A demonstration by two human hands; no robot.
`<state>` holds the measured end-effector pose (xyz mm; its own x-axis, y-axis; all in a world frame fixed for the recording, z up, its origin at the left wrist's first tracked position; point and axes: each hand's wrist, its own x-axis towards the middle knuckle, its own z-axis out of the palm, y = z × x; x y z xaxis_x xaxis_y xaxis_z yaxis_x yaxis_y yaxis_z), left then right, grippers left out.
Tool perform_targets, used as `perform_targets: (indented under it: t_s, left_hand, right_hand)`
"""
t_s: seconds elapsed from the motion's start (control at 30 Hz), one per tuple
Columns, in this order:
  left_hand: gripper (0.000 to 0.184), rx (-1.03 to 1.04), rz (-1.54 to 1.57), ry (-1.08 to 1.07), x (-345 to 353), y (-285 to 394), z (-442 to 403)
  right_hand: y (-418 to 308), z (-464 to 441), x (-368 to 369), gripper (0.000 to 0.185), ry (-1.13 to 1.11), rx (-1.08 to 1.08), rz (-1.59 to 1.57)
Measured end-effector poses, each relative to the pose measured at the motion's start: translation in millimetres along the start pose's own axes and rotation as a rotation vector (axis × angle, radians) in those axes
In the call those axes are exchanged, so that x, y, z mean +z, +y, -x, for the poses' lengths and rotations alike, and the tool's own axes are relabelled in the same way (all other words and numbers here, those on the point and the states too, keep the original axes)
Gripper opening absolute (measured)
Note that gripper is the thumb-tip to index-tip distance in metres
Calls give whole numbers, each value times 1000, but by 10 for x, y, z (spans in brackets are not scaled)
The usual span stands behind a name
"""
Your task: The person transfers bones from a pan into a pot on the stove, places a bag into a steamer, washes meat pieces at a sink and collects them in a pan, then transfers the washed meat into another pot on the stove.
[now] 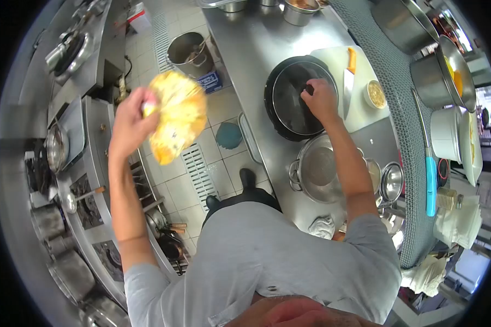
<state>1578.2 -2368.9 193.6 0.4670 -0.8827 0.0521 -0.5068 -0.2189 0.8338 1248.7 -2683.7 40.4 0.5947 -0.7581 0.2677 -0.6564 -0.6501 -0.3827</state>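
My left hand grips the edge of a rounded yellow-and-white item, held up above the floor; its surface is blurred and I cannot name it. On the steel counter, my right hand has its fingers closed on the dark knob of a glass lid. That lid rests over a round black pan. Right of the pan, a white cutting board bears a knife with an orange handle and a small bowl of chopped food.
Near me on the counter stand a steel pot, small bowls and a crumpled cloth. A metal bucket and a blue box are on the floor. Stoves line the left.
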Motion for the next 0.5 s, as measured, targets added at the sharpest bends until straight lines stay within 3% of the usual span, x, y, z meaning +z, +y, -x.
perform_targets:
  t_s: [0.07, 0.3, 0.37, 0.4, 0.43, 0.47, 0.5]
  left_hand:
    - [15, -89, -82, 61, -234, -159, 532]
    - [16, -412, 211, 362, -525, -467, 2603]
    - [18, -475, 91, 427, -567, -498, 3280]
    - [19, -419, -7, 479, -545, -476, 3634]
    - [20, -433, 19, 542, -537, -464, 3967]
    - [21, -421, -176, 532, -559, -388, 4304]
    - [23, -466, -189, 584, -520, -344, 4682]
  right_hand:
    - [21, -20, 107, 33, 12, -46, 8]
    - [61, -83, 119, 35, -51, -103, 10]
    - [133, -128, 191, 37, -57, -190, -7]
    - [-58, -73, 82, 37, -99, -124, -28]
    - [36, -142, 164, 43, -125, -249, 31]
    - [285, -211, 319, 51, -79, -324, 134]
    - [21, -243, 201, 58, -230, -192, 341]
